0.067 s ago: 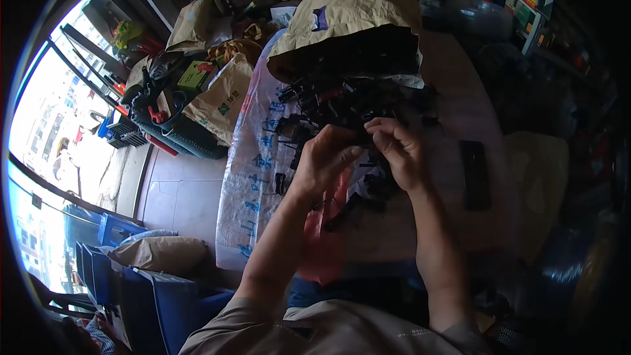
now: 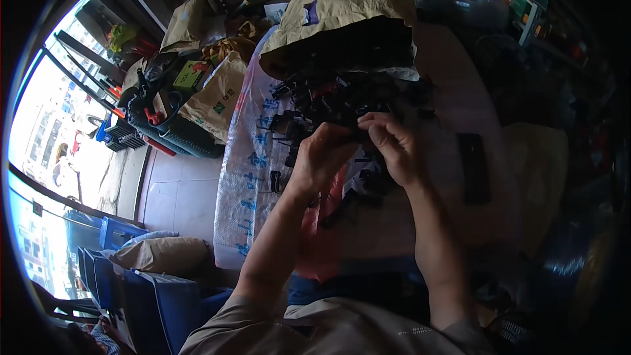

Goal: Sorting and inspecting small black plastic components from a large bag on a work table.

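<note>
Small black part (image 2: 360, 130) pinched between left hand (image 2: 320, 158) and right hand (image 2: 394, 148); big pile of black parts (image 2: 342, 95) just beyond, looks mostly unsorted.

Small black plastic part (image 2: 360, 130): pinched between your left hand (image 2: 320, 158) and right hand (image 2: 393, 146), fingertips meeting over it; mostly hidden, shape cannot be told. You hold it above the heap of small black plastic parts with some red pieces (image 2: 342, 102), which is spread loose on the worktop just beyond your hands.
</note>
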Tool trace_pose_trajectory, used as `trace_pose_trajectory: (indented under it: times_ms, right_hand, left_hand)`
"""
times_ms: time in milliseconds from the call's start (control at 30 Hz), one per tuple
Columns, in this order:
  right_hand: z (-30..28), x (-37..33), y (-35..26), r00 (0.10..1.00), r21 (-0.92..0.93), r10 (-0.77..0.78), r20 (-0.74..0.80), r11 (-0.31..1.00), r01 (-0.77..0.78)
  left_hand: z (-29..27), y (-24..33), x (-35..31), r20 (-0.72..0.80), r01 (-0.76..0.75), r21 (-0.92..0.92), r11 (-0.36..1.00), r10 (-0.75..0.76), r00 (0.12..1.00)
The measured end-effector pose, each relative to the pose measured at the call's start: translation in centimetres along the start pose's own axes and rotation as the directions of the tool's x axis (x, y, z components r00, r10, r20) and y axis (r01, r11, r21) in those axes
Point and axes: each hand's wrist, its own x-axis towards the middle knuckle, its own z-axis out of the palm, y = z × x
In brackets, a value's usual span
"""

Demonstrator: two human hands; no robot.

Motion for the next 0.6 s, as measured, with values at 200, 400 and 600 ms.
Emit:
trace_pose_trajectory:
  times_ms: [200,400,600]
  right_hand:
    - [0.0,0.2,0.7,0.996,-0.059,-0.085,0.029,0.995,0.086]
    - [1.1,0.0,1.5,0.998,-0.166,-0.006,0.062,0.986,0.016]
    - [0.7,0.0,2.4,0.993,-0.023,-0.001,0.118,1.000,0.003]
  left_hand:
    - [0.5,-0.7,0.1,0.007,-0.003,-0.084,0.996,0.004,1.000]
    - [0.7,-2.3,-0.3,-0.059,-0.029,-0.139,0.990,0.021,0.998]
    - [0.8,-3.4,-0.1,-0.106,-0.210,0.004,0.978,0.209,0.972]
